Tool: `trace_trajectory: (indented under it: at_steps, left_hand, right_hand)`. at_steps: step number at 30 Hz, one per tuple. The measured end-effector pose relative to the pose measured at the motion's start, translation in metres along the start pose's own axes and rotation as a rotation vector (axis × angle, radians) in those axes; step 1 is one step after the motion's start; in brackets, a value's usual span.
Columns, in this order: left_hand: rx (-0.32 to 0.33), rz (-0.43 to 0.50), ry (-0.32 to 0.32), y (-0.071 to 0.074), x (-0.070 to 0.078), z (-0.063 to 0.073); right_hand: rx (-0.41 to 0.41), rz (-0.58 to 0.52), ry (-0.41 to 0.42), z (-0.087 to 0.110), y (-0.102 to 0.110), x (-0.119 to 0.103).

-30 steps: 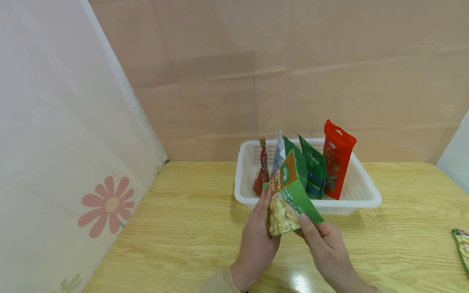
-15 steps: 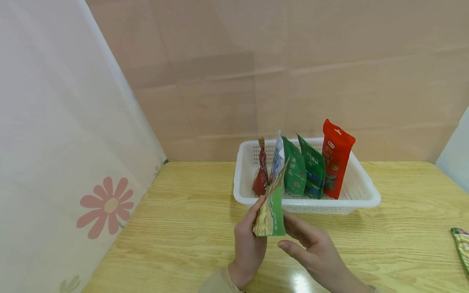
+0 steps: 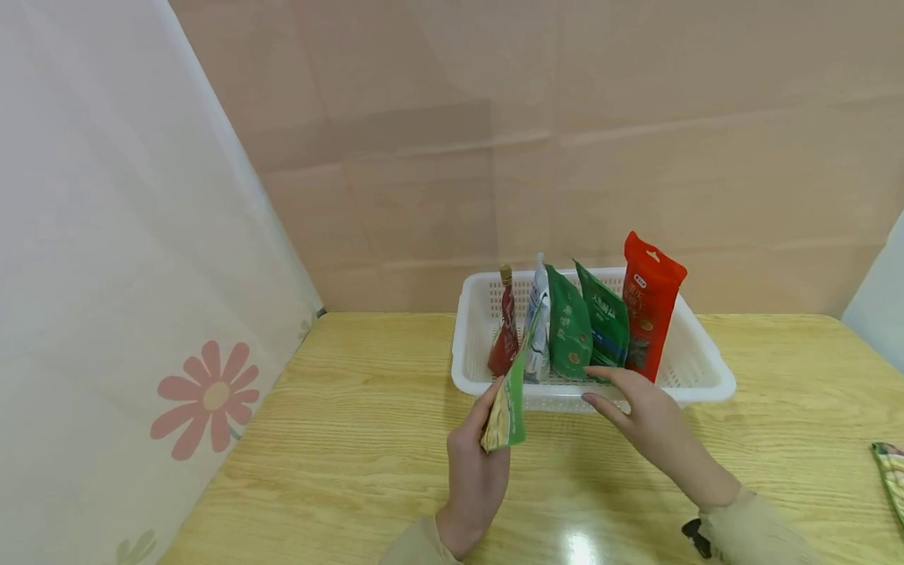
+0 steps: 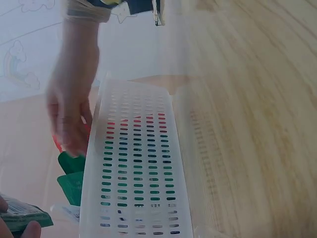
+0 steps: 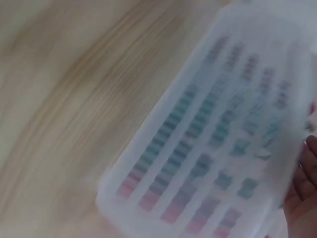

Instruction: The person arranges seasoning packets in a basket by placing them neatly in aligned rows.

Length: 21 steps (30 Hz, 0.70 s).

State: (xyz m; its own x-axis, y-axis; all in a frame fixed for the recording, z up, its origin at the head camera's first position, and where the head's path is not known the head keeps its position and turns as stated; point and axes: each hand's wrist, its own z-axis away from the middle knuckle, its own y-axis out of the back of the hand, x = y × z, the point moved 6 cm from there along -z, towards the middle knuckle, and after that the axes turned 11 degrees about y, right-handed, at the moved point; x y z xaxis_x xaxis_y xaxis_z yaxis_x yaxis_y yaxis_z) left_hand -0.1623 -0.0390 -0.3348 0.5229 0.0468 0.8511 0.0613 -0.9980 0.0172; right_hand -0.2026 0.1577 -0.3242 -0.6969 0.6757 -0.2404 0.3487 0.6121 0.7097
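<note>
My left hand (image 3: 475,479) grips a green food pouch (image 3: 510,412) by its lower part, turned almost edge-on to the head view. In the left wrist view that pouch (image 4: 25,217) shows at the lower left, with fingertips on it. A white plastic basket (image 3: 715,383) stands just beyond. My right hand (image 3: 653,420) is over the basket's front rim, thumb and fingers apart, holding nothing; its fingertips are close to two green packets (image 3: 569,333). Whether they touch is unclear. The right wrist view is blurred, with the slotted basket wall (image 5: 163,114) filling much of it.
Inside the basket stand a red bottle (image 3: 504,345) with a tan cap, a white-blue packet (image 3: 538,357) and a tall red bag (image 3: 653,306). Another packet (image 3: 893,475) lies at the table's right edge. A flowered curtain (image 3: 141,235) hangs at left.
My right hand has let go of the pouch and moved up and right to the basket's front rim. The left hand keeps the pouch, now turned edge-on.
</note>
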Motion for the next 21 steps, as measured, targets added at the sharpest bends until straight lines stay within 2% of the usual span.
trace_trajectory:
  at_steps: [2,4,6,9,13,21]
  left_hand:
    - [0.025,-0.088,-0.015,0.001,0.001,0.001]
    - [0.05,-0.147,-0.035,0.002,0.003,0.001]
    - [0.068,-0.156,-0.046,0.003,0.004,0.001]
    - [0.086,-0.152,-0.05,0.004,0.004,0.001]
    - [0.088,-0.131,-0.015,0.005,0.002,-0.001]
    - [0.129,-0.16,0.111,0.01,-0.006,-0.005]
  right_hand:
    - [-0.095,0.099,0.003,0.002,-0.003,0.015]
    - [-0.177,0.151,-0.004,0.004,-0.005,0.026]
    - [-0.255,0.194,-0.023,0.006,-0.008,0.033]
    - [-0.323,0.269,-0.02,0.006,-0.012,0.036]
    - [-0.357,0.339,-0.002,0.004,-0.015,0.037]
    - [-0.35,0.348,0.005,0.002,-0.013,0.038]
